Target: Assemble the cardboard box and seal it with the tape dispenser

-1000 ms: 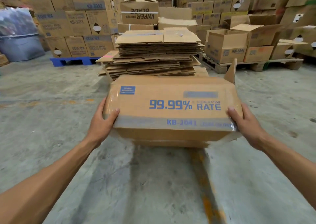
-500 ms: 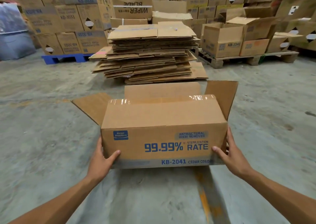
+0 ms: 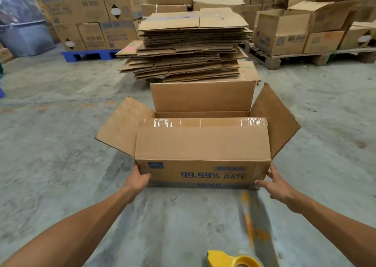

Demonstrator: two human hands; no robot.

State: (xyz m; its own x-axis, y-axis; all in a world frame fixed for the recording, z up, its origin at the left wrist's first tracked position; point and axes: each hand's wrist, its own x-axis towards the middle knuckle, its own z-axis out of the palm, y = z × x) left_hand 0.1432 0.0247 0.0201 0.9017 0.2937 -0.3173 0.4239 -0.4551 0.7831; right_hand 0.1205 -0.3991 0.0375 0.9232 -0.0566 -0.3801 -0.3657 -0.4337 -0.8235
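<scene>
Only partly seen: yellow tape dispenser (image 3: 232, 259), cut by bottom edge

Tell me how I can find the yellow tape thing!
Start at the big open cardboard box on the concrete floor, held between two hands. Come straight back toward the camera, to the picture's bottom edge. The tape dispenser lies there, the only bright yellow plastic thing among brown cardboard.
</scene>
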